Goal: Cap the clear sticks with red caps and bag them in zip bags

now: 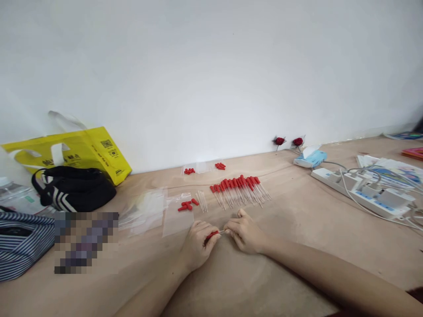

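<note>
Between my two hands is a dropper, its red rubber bulb (212, 235) pinched in my left hand (202, 241). The clear glass tube (222, 231) runs from the bulb to the fingertips of my right hand (245, 232), which are closed on it. Just beyond lies a row of droppers (239, 190) with red bulbs on clear tubes. To their left are several bare glass tubes (202, 201) and loose red bulbs (187, 205) on a clear plastic bag (178, 222). More red bulbs (220, 166) lie near the wall.
Clear bags (145, 209) are spread at left, near a black pouch (82, 189), a yellow bag (99, 154) and a striped bag (26, 246). On the right are a power strip (360, 193) with cables, a tissue pack (310, 158) and papers (393, 169). A white wall (211, 79) bounds the table.
</note>
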Action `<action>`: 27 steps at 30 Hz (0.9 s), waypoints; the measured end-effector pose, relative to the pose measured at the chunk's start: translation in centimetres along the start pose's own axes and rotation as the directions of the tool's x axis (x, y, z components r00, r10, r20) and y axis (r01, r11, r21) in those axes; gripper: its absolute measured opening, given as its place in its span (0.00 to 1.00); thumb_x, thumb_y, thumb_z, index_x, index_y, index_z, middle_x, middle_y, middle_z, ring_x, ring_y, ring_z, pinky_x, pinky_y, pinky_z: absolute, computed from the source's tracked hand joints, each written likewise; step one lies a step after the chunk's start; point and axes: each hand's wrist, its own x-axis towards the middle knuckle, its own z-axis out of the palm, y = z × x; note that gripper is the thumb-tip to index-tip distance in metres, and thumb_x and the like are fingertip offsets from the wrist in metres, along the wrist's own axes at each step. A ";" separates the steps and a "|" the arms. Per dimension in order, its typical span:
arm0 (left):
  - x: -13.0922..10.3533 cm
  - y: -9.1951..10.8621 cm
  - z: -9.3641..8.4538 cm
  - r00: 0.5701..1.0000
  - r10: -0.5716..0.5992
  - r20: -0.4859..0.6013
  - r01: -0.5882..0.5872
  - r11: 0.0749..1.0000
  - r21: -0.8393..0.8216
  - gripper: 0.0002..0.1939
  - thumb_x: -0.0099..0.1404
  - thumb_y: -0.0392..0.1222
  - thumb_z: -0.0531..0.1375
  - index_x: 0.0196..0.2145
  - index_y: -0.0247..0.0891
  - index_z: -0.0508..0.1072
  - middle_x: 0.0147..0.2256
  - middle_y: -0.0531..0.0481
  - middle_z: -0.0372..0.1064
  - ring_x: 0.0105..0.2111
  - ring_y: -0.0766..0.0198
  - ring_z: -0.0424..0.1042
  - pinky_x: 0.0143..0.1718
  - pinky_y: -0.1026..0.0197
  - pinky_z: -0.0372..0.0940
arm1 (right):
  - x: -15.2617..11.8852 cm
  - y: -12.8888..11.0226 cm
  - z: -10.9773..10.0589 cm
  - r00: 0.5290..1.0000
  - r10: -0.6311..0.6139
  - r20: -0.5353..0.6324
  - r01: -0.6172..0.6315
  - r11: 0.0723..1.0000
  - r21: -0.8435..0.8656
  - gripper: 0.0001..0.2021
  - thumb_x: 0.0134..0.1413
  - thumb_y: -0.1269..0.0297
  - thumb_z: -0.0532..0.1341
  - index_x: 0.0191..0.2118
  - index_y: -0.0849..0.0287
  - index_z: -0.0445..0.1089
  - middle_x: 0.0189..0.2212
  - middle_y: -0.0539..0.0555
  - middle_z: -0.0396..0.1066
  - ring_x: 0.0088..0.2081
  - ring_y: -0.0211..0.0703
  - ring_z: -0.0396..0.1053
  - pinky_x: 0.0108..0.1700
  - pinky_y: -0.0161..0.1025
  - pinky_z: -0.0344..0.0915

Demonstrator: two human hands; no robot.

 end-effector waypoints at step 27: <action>-0.1 -7.0 -3.3 0.852 -0.374 -0.366 0.468 0.858 0.212 0.09 0.55 0.40 0.56 0.35 0.40 0.72 0.37 0.47 0.68 0.39 0.54 0.65 0.41 0.52 0.60 | 4.6 3.3 1.3 0.769 0.538 -0.344 -0.571 0.821 0.007 0.09 0.50 0.67 0.53 0.37 0.57 0.67 0.23 0.49 0.71 0.32 0.42 0.66 0.35 0.38 0.45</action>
